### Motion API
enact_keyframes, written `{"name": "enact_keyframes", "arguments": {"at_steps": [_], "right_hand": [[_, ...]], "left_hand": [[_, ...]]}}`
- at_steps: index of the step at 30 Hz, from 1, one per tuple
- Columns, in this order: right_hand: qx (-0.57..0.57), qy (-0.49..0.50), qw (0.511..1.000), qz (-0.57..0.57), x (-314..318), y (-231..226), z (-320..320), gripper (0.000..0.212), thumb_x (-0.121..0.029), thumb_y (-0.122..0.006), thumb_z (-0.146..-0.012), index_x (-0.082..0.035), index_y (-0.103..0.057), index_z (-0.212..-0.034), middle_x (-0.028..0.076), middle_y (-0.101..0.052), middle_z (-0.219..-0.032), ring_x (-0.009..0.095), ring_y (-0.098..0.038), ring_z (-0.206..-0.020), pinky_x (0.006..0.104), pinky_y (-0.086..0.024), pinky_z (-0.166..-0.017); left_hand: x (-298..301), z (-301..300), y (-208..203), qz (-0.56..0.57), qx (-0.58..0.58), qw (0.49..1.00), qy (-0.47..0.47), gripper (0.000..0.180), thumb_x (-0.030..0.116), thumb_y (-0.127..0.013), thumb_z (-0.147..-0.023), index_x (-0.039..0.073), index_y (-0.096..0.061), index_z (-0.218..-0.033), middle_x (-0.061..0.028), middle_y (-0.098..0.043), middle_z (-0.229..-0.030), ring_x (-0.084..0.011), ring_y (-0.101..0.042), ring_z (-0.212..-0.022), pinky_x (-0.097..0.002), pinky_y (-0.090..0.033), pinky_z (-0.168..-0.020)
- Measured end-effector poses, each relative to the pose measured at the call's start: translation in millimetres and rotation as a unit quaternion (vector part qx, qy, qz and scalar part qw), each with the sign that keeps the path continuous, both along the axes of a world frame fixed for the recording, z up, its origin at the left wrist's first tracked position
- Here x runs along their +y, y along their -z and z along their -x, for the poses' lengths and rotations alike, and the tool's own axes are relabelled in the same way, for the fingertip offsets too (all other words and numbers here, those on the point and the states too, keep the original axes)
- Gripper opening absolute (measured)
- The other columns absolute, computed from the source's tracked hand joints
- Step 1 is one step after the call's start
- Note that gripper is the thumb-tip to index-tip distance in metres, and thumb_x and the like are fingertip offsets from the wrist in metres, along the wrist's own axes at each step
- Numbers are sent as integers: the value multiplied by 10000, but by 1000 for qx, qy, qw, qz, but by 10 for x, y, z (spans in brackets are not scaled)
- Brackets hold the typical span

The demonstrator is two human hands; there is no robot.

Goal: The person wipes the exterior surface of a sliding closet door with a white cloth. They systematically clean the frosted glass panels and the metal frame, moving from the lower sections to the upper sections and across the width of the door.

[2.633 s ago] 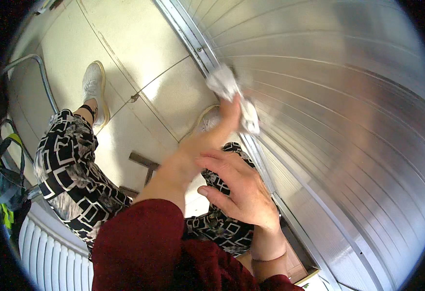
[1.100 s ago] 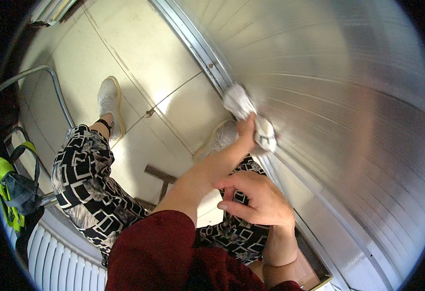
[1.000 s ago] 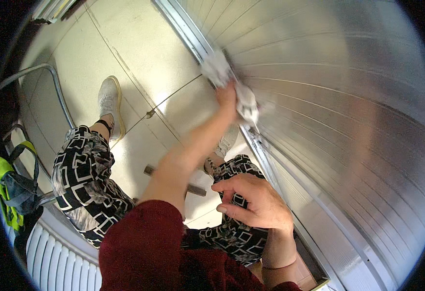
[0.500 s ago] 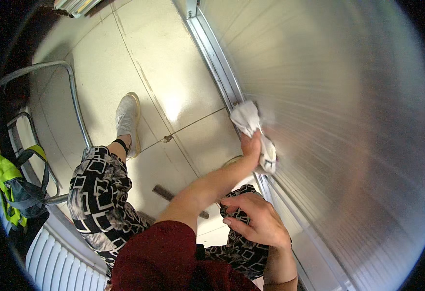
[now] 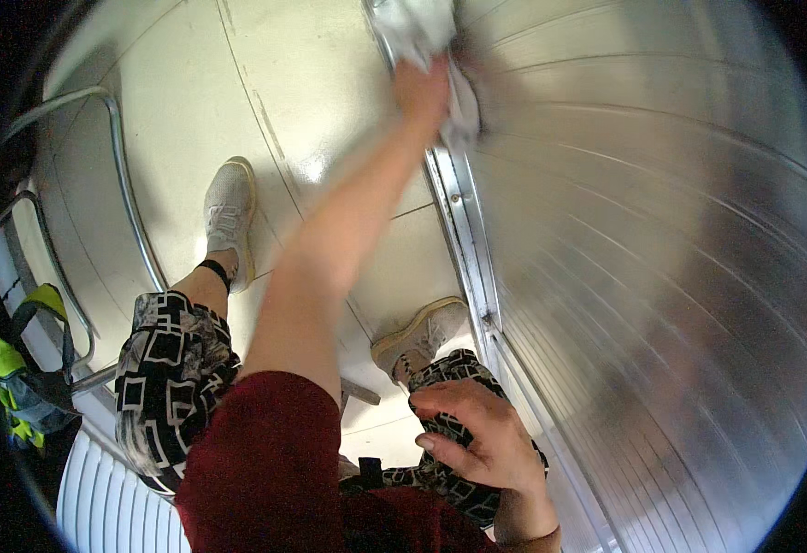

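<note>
Stretched far forward, my left hand (image 5: 424, 92) is closed around a crumpled white cloth (image 5: 414, 28). It presses the cloth to the lower part of a shiny ridged metal panel (image 5: 597, 194), beside the silver metal rail (image 5: 466, 217) along the panel's foot. Some cloth hangs out on the panel side of the hand, blurred by motion. My right hand (image 5: 477, 433) rests on my right knee, over the black and white patterned trousers (image 5: 463, 369). Its thumb is apart from its bent fingers and it holds nothing.
Pale floor tiles (image 5: 329, 55) lie between the panel and a chair with a bent metal tube frame (image 5: 117, 138) on the left. A yellow-green and dark bag (image 5: 30, 369) hangs by the chair. My shoes stand on the tiles; a white slatted surface (image 5: 113, 502) lies lower left.
My left hand has slid the white cloth forward along the bottom of the panel, and the arm is straighter. My right hand stays on the knee. The view has shifted slightly.
</note>
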State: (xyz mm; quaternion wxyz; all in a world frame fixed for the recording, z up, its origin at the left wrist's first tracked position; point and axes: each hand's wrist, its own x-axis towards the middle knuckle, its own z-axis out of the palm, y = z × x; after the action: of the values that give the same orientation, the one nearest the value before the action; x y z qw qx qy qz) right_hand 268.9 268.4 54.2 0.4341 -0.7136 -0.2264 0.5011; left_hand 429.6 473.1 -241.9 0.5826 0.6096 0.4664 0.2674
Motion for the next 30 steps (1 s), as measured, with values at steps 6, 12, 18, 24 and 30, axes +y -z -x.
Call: {"name": "enact_keyframes", "arguments": {"at_steps": [6,12,18,24,30], "right_hand": [[-42,-21,999,7,50,56,-3,336,-77,-710,-717,-32,-585,-1026,107,-624,-852,249,-603,-797,330,-480,-711],[-95,6,995,29,-70,-20,63,336,-86,-705,-718,-27,-588,-1027,117,-618,-841,264,-602,-791,349,-478,-697],[-112,-34,993,9,-143,-152,299,327,-141,-699,-733,-39,-595,-1027,98,-619,-854,277,-598,-839,366,-476,-739],[-153,-26,988,-4,-229,-176,512,321,-119,-684,-736,-36,-577,-1027,111,-599,-840,297,-589,-798,367,-467,-711],[-158,28,983,90,-517,-274,466,350,-76,-690,-698,-32,-593,-1031,136,-613,-866,294,-606,-830,375,-479,-750]], "left_hand": [[-2411,1659,-802,385,122,905,134,529,296,-587,-813,30,-455,-1250,-206,-475,-1260,-324,-459,-1161,-384,-353,-959],[-1409,884,-879,349,41,935,51,553,292,-567,-849,-91,-409,-1216,-248,-499,-1208,-330,-498,-1117,-398,-380,-930],[-407,189,-1376,209,-70,973,72,513,293,-590,-820,-101,-455,-1119,-240,-540,-1105,-331,-547,-1004,-405,-427,-854],[-2386,1338,-651,233,-36,969,74,587,257,-578,-840,-12,-337,-1303,-198,-393,-1281,-325,-400,-1195,-399,-296,-1017],[-3469,2146,-958,504,136,845,113,623,395,-568,-817,-22,-412,-1253,-163,-487,-1213,-279,-480,-1086,-353,-373,-924]]}}
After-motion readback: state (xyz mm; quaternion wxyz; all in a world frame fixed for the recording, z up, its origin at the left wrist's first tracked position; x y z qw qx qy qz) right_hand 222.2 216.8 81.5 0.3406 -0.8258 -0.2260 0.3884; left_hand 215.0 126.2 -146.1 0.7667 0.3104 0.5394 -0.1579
